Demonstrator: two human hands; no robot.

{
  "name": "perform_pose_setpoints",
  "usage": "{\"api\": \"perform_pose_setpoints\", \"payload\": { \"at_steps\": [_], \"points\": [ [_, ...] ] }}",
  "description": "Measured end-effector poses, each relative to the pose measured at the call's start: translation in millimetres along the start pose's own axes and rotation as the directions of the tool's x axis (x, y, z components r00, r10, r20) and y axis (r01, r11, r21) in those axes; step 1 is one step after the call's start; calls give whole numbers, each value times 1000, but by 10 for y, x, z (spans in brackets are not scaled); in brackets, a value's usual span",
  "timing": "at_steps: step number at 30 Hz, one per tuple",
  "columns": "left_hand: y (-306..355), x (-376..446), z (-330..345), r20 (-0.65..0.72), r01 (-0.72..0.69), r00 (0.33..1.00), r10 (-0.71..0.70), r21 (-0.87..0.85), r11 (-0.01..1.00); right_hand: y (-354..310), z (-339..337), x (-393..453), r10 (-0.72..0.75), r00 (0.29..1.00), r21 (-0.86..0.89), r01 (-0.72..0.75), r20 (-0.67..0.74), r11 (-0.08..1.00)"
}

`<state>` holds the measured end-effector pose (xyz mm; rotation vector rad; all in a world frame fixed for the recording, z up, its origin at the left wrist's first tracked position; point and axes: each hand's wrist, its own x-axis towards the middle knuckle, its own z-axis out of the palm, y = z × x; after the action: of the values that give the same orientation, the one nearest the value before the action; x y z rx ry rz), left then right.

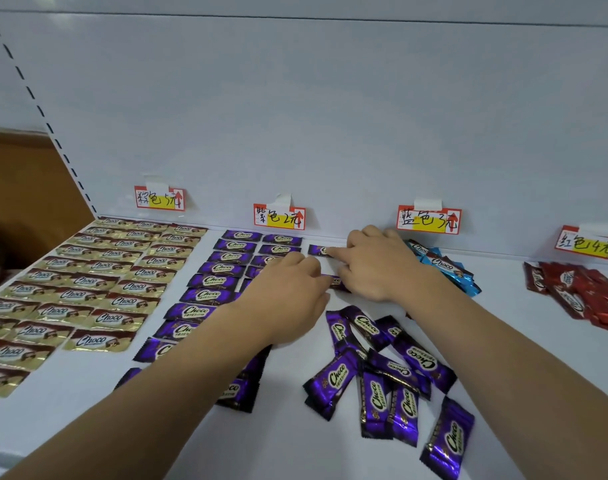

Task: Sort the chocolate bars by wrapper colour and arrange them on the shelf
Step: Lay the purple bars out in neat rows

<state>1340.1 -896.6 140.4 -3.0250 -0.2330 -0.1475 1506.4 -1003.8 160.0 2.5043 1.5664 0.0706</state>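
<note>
A: Shelf [330,133], white, smooth, flat. Landmark: the purple price label [279,216] on its back wall. Both bare forearms reach in from the near edge, palms down, towards a spot below and right of that label.

B: Stock, largest first?

A: Gold bars [87,289], glossy foil, flat rectangles in neat rows, left of the label. Purple rows [222,271] directly under it, partly hidden by the left arm. Loose purple pile [385,372], crinkled foil with serrated ends, overlapping, nearer than the label and to its right. Red heap [579,292] far right; blue heap [444,268] between red and the label.

B: Hands?

A: Left hand [288,289] flat, fingers together, tips touching a purple bar [337,281]. Right hand [375,261] above that bar too, index finger straight, pressing a second purple bar [319,250] just right of the label; its other fingers loosely curled, and I cannot tell whether they grip.
</note>
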Motion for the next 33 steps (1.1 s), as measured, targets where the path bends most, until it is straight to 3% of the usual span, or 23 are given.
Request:
{"api": "perform_pose_setpoints", "payload": {
  "at_steps": [5,16,22,27,33],
  "points": [
    [-63,-40,24,-61,-28,998,23,-90,996,-10,29,104,11,1000,27,-10,-8,1000],
    [-148,-49,85,-76,-25,997,21,-49,998,40,97,165,10,999,54,-7,-51,999],
    [-164,-23,69,-50,-5,999,4,-33,999,50,108,146,7,998,73,-3,-61,997],
    [-200,53,73,-38,-7,999,5,-31,999,117,51,-187,-19,987,29,24,-159,999],
    [-224,186,67,-5,18,1000,-18,-3,1000,93,178,-377,-24,990,76,35,-137,996]
  ]
}}
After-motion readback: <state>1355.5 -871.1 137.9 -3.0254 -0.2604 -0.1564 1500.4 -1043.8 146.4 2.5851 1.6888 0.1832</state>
